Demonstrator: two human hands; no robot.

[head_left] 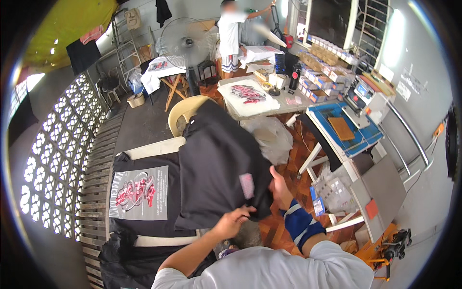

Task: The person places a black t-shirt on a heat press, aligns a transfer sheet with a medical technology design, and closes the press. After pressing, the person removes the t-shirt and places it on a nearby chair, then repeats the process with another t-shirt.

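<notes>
A black T-shirt [216, 154] hangs in front of me, its far part draped toward a cream plastic chair. It bears a small pinkish printed patch [247, 186] near its right side. My left hand [235, 222] is closed on the near edge of the cloth, fingers curled. At the right edge, my right hand [280, 187] grips the same shirt, thumb up and the other fingers partly hidden behind the fabric. Left of it, another black shirt [173, 192] lies flat on a board, with a grey panel [139, 192] of red and white artwork. More black cloth [144, 265] is bunched nearer me.
A heat press [356, 115] with a blue bed stands at the right on a white frame. Ahead are a table [228, 108] with a printed white shirt, the cream chair [175, 118] and a standing fan [187, 43]. Another person [230, 38] works at the back.
</notes>
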